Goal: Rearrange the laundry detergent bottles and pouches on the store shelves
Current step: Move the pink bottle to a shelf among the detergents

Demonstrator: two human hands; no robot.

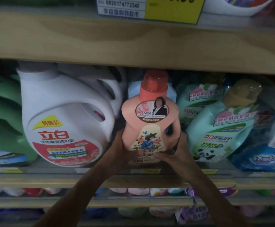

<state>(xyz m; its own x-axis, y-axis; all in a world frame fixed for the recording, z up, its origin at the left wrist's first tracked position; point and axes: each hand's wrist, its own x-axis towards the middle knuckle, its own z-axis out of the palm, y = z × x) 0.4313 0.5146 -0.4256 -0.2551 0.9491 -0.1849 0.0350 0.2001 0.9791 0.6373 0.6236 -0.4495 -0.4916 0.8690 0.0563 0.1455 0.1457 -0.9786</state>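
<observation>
Now clamped low on the upright peach plastic detergent bottle with red cap (150,118), left hand (119,145) and right hand (177,145) equally near, at the wooden shelf's front edge (35,169), long axis vertical.

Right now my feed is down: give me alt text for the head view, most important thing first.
Both hands, left hand and right hand, hold an upright peach detergent bottle with a red cap at the shelf front. It stands between a large white jug on its left and a mint-green bottle on its right. More products fill the lower shelves.
</observation>
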